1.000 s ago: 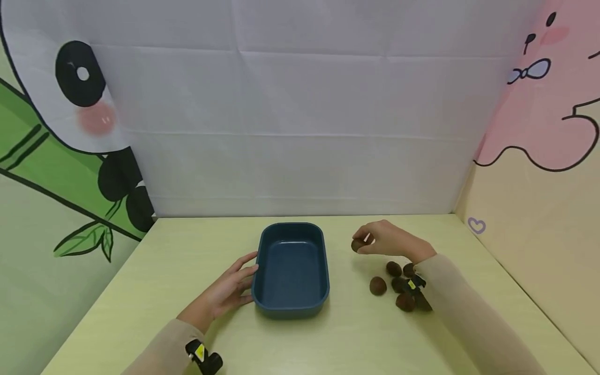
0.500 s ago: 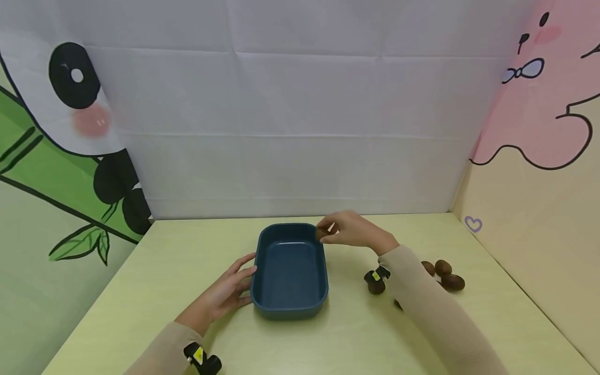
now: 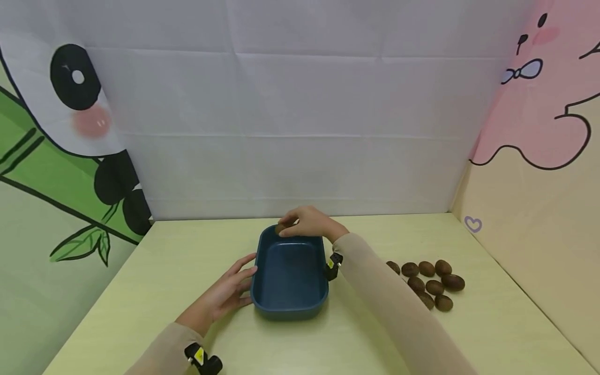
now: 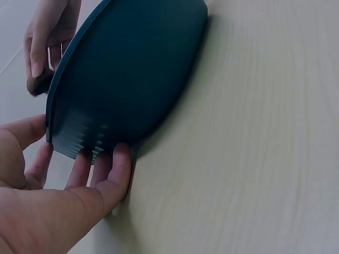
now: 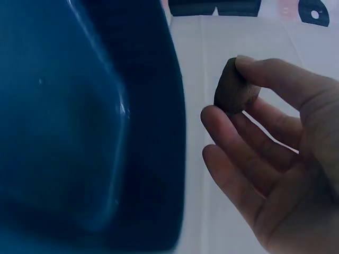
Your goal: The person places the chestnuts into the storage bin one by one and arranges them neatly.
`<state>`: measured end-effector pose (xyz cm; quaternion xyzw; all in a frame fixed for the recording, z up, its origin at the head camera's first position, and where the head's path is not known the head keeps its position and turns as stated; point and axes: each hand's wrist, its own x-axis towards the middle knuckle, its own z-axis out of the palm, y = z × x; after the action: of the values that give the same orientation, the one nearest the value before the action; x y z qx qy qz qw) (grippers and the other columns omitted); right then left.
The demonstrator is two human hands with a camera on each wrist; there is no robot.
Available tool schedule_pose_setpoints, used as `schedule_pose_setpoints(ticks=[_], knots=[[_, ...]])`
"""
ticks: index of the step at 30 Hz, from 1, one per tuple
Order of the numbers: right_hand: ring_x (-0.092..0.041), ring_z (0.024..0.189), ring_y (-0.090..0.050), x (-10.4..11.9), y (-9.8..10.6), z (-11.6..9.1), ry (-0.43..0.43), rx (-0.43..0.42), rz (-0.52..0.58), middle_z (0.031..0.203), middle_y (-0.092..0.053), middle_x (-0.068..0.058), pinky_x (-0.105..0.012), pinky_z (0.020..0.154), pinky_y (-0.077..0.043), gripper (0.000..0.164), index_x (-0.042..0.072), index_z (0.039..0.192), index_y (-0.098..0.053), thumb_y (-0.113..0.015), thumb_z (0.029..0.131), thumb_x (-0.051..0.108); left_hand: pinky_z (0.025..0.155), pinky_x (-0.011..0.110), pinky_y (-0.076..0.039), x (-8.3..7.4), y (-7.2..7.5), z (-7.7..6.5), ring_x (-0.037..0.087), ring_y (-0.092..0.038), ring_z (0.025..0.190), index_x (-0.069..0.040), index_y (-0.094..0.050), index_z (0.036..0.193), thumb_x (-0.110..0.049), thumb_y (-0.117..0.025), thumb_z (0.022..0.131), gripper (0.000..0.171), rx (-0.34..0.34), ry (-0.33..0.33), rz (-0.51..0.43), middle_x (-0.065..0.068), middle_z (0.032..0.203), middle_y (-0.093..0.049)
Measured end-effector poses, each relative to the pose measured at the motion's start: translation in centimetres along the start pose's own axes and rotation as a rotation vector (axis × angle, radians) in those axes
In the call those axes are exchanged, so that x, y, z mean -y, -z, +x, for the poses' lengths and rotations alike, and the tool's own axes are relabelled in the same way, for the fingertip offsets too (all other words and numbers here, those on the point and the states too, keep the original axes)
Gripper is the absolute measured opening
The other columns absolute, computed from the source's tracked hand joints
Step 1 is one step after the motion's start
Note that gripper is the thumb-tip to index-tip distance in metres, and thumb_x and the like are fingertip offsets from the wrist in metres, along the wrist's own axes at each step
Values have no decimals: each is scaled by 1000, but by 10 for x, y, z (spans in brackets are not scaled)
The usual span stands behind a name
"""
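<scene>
A deep blue rectangular tray [image 3: 290,276] stands on the table with nothing visible inside. My left hand [image 3: 229,294] rests its spread fingertips against the tray's left outer wall, one near the rim, as the left wrist view also shows. Above the tray's far end, my right hand [image 3: 307,223] pinches a brown oval kiwi [image 5: 233,90] between thumb and fingers. In the right wrist view the other fingers of that hand extend below the kiwi. The left wrist view shows this kiwi [image 4: 39,83] just beyond the rim.
Several more kiwis [image 3: 435,287] lie grouped on the table right of the tray, some partly behind the right sleeve [image 3: 389,297]. A white sheet [image 3: 300,130] closes off the back, and printed cartoon panels [image 3: 529,130] stand at both sides.
My right hand has carried the kiwi leftward from above the table to over the tray's far end. More of the grouped kiwis are uncovered. My left hand has stayed at the tray.
</scene>
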<state>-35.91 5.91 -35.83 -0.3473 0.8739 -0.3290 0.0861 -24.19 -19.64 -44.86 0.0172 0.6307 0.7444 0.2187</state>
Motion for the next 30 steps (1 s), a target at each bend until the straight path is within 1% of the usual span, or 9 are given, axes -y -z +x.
schedule_pose_setpoints(ticks=[3, 8, 12, 16, 18, 21, 24, 27, 30], knots=[[-16, 104, -66, 2, -15, 10, -62, -36, 41, 121, -69, -4, -32, 90, -51, 42, 10, 130, -67, -72, 94, 31, 95, 48, -48, 1, 0, 1, 25, -56, 125, -25, -20, 159, -35, -55, 105, 65, -9, 3, -3, 15, 148, -45], [-17, 86, -69, 3, -41, 19, -173, -142, 125, 117, -70, -11, -31, 77, -54, 38, 5, 126, -69, -73, 94, 25, 96, 48, -47, 1, 1, 1, 24, -55, 126, -25, -17, 160, -37, -54, 105, 67, 4, -2, 12, 14, 149, -43], [-14, 77, -67, -1, -58, 23, -249, -204, 79, 98, -74, -7, -32, 76, -54, 31, 5, 117, -73, -76, 92, 24, 96, 47, -47, 1, 3, 2, 23, -55, 126, -25, -16, 160, -38, -54, 105, 68, 16, -5, 17, 13, 149, -44], [-15, 72, -66, -6, -71, 23, -310, -240, 36, 80, -72, -3, -33, 74, -54, 28, 5, 110, -76, -78, 89, 23, 96, 47, -47, 1, 2, 2, 25, -54, 128, -25, -16, 160, -37, -53, 105, 67, 24, -3, 16, 16, 152, -41], [-16, 76, -66, -9, -75, 24, -335, -255, 32, 82, -72, -3, -34, 75, -54, 28, 4, 109, -76, -79, 88, 23, 96, 47, -47, 1, 2, 2, 26, -53, 130, -25, -16, 160, -36, -53, 105, 67, 26, -4, 14, 18, 153, -39], [-21, 86, -68, -11, -80, 23, -374, -267, 41, 93, -73, -7, -37, 79, -54, 29, 4, 109, -76, -80, 88, 23, 95, 46, -48, 2, 2, 2, 27, -51, 131, -25, -16, 160, -36, -52, 106, 66, 28, -6, 17, 19, 154, -38], [-26, 96, -67, -13, -83, 23, -391, -275, 51, 104, -73, -10, -39, 83, -54, 30, 4, 110, -76, -80, 88, 24, 95, 46, -48, 2, 1, 2, 28, -51, 132, -26, -16, 160, -34, -50, 107, 63, 26, -7, 19, 20, 153, -40], [-26, 100, -67, -14, -85, 24, -402, -275, 52, 109, -72, -10, -39, 84, -54, 32, 5, 113, -75, -79, 89, 26, 95, 46, -48, 2, 1, 1, 27, -52, 131, -25, -15, 160, -33, -48, 108, 62, 23, -4, 24, 20, 153, -41], [-25, 98, -68, -13, -85, 25, -405, -273, 45, 111, -72, -10, -37, 83, -54, 35, 4, 115, -74, -78, 89, 27, 94, 45, -48, 1, 1, 1, 26, -53, 129, -26, -16, 159, -33, -49, 108, 62, 18, -3, 20, 19, 151, -42]])
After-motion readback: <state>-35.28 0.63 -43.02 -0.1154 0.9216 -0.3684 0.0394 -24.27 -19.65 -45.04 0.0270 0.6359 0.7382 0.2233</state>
